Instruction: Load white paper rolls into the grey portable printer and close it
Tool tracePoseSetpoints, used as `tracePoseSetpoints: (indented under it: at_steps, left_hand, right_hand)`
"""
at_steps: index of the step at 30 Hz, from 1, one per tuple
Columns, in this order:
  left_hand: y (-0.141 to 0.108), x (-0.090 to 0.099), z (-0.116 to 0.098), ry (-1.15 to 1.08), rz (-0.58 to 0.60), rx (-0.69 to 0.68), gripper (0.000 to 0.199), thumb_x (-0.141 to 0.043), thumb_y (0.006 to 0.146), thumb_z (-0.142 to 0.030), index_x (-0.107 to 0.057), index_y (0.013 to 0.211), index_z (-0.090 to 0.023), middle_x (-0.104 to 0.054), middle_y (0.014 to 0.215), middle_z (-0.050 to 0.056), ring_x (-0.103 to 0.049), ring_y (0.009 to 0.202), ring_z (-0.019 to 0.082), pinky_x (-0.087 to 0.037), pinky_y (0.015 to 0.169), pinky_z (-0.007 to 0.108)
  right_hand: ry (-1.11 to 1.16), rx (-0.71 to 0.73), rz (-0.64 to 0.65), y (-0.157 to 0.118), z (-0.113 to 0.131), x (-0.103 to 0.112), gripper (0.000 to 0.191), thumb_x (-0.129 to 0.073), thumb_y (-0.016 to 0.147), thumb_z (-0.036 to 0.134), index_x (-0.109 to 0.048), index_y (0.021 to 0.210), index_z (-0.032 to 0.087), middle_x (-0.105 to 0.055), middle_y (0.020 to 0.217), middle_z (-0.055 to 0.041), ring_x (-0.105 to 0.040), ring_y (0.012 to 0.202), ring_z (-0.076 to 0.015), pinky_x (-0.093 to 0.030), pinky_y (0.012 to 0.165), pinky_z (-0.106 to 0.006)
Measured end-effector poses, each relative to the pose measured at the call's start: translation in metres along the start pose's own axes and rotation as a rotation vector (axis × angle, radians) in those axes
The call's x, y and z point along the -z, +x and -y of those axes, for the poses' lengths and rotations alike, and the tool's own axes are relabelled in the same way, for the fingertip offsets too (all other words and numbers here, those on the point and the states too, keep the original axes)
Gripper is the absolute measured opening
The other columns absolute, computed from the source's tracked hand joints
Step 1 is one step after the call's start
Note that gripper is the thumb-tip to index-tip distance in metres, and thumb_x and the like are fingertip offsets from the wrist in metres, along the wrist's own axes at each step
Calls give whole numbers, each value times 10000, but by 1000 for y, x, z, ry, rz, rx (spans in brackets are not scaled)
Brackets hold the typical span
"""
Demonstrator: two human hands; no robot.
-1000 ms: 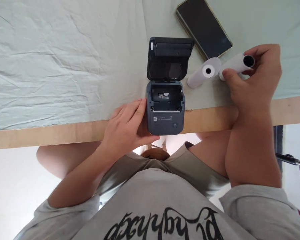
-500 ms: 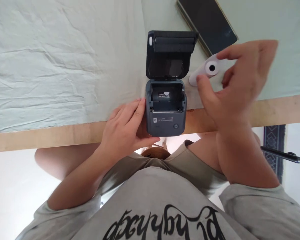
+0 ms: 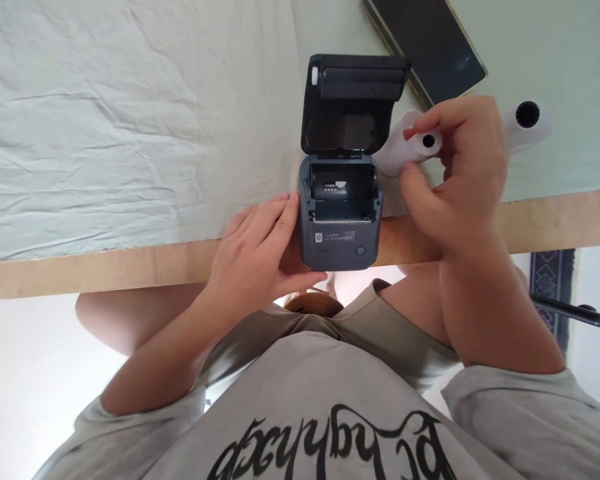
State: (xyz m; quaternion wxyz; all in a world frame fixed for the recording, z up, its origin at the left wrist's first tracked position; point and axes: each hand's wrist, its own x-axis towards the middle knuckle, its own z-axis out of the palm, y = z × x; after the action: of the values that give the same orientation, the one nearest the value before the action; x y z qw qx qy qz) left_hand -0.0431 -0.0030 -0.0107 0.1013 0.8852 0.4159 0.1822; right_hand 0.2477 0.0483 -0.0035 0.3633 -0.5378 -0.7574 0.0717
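Observation:
A small dark grey label printer [image 3: 340,253] rests at the table edge, its black lid [image 3: 353,120] raised and its paper bay bare. My left hand [image 3: 260,247] lies along the printer's left side with fingers stretched out, the thumb near its front edge; it does not wrap around the printer. To the right of the lid, my right hand [image 3: 463,167] pinches a white paper roll [image 3: 405,150] between thumb and index finger. The roll lies tilted, its dark core hole facing me, and a loose paper flap shows at its top.
Another white paper roll [image 3: 530,130] with a wider dark core is just right of my right hand. A dark phone [image 3: 430,47] lies behind the rolls. Pale green cloth [image 3: 130,133] covers the table up to its wooden edge [image 3: 105,268].
My right thumb and index finger have closed onto the paper roll. The other roll, hidden before behind my right hand, now shows. The whole view has shifted slightly; my left hand stays by the printer.

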Motion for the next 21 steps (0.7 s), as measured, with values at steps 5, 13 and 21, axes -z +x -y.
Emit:
tracePoseSetpoints:
  at_steps: [5, 13, 21]
  left_hand:
    - [0, 0, 0, 14, 2, -7, 863, -493, 1009, -722, -332, 1622, -136, -658, 1448, 207, -645, 1353, 335, -507, 1099, 440]
    - [0, -1, 1, 3, 26, 16, 887, -491, 992, -744, -332, 1630, -149, -631, 1479, 211, -661, 1314, 347, -517, 1072, 453]
    - [-1, 0, 1, -31, 28, 26, 914, -582, 964, -709, -309, 1652, -174, -627, 1488, 210, -649, 1332, 363, -515, 1090, 470]
  right_hand:
    - [98, -79, -18, -2, -7, -7, 333, -724, 736, 129, -638, 1036, 245, -613, 1019, -20, -619, 959, -174, -547, 733, -321]
    - [58, -78, 110, -1, 2, 2, 399, -606, 761, 59, -646, 1109, 251, -704, 1117, -10, -679, 1053, -190, -599, 948, -425]
    - [174, -102, 106, -3, -7, -1, 501, -681, 762, 131, -626, 1235, 288, -692, 1154, -20, -677, 988, -177, -597, 848, -360]
